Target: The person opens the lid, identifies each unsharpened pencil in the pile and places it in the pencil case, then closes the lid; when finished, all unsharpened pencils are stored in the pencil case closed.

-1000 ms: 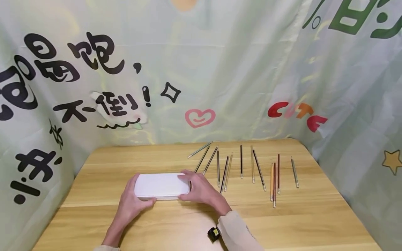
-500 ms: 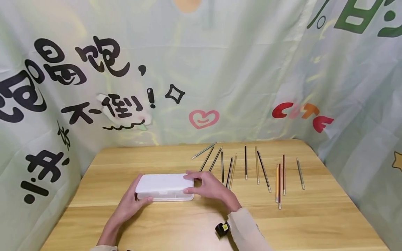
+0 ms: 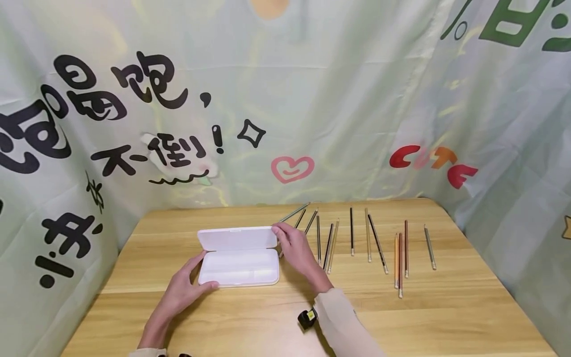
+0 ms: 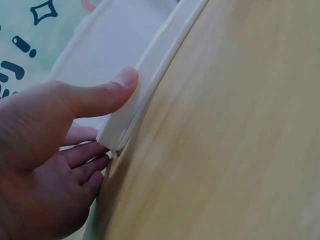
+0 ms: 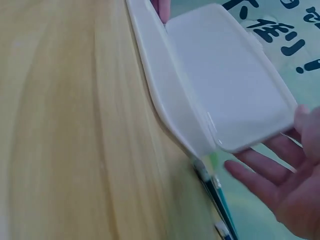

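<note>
A white plastic pencil case (image 3: 238,267) lies on the table with its lid (image 3: 237,239) raised and tilted back. Its inside is bare white. My left hand (image 3: 182,287) holds the case's left end, thumb at the front edge and fingers around the side, as the left wrist view also shows. At the lid's right edge, my right hand (image 3: 296,250) pinches it; in the right wrist view the thumb is on the edge and some fingers lie behind the lid (image 5: 230,75). Behind and right of the right hand, pencils (image 3: 318,240) lie spread, some partly hidden by it.
Several more pencils lie farther right, including a black pencil (image 3: 378,243), an orange pencil (image 3: 396,260) and a grey pencil (image 3: 429,247). A printed cloth curtain (image 3: 339,124) surrounds the wooden table (image 3: 401,327) at the back and sides. A small black device (image 3: 307,319) sits at the right sleeve.
The case's lid has swung from shut to raised, with my right hand moving up and back along with it. My left hand has stayed at the left end. The view has shifted slightly.
</note>
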The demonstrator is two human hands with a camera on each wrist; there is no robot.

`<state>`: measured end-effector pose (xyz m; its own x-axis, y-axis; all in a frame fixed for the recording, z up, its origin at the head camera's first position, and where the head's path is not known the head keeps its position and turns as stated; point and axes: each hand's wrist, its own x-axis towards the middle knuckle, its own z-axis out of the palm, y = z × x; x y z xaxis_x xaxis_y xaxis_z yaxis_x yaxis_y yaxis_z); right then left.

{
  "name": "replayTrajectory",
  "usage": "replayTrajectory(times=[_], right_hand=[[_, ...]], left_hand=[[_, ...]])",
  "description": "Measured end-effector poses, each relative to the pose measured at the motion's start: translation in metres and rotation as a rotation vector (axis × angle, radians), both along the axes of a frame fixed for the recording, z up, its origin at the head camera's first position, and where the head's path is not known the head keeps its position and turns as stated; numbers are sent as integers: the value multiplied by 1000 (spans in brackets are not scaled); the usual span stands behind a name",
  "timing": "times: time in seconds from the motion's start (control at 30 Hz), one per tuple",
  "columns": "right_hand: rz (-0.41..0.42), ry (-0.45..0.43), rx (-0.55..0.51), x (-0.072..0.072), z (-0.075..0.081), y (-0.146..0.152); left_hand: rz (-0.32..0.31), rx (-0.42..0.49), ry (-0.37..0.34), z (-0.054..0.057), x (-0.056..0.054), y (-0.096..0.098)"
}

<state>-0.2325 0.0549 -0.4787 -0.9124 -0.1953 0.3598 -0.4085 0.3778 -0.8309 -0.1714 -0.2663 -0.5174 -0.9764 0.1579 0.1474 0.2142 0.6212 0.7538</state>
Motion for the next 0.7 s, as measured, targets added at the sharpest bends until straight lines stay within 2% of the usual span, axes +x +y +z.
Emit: replayTrajectory(times=[0.17, 0.37, 0.43, 0.7], right_hand=[[-121, 28, -83, -12, -6, -10], [-194, 52, -65, -25, -18, -10], [-204, 34, -64, -29, -19, -9], [-162, -146, -106, -37, -19, -7]], left_hand=[[-52, -22, 60, 1, 1, -4], [-88, -16, 59, 1, -1, -4], [-81, -17, 44, 0, -2, -5], [-60, -1, 29, -3, -2, -11]])
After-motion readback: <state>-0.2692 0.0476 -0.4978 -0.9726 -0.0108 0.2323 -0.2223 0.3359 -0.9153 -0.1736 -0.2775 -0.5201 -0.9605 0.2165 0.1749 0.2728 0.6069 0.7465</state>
